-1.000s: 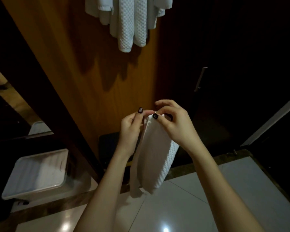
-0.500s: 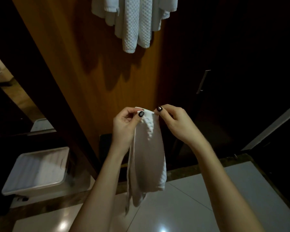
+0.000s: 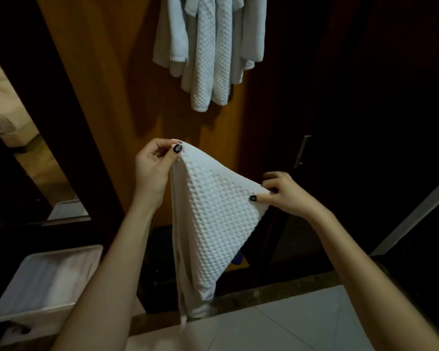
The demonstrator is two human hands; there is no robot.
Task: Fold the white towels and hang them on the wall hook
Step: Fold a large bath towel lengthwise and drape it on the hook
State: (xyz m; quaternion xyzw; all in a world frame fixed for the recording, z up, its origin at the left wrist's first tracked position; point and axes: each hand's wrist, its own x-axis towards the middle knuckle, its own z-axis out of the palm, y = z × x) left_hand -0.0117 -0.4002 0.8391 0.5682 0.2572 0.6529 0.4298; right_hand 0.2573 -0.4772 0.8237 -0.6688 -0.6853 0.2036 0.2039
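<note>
A white waffle-weave towel (image 3: 213, 219) hangs in front of me, stretched along its top edge between both hands. My left hand (image 3: 153, 164) pinches the upper left corner, held higher. My right hand (image 3: 283, 193) pinches the other corner, lower and to the right. The rest of the towel droops down toward the floor. Several white towels (image 3: 211, 51) hang bunched high on the wooden wall panel (image 3: 107, 84); the hook itself is hidden behind them.
A white plastic bin (image 3: 46, 282) sits on the floor at lower left. A dark cabinet door with a metal handle (image 3: 302, 152) stands to the right. Pale floor tiles (image 3: 289, 330) lie below. A dark frame edge runs down the left.
My hands have spread apart, the right one moving down and to the right, so the towel's top edge opened out from a narrow bunch. The view has moved closer to the wall.
</note>
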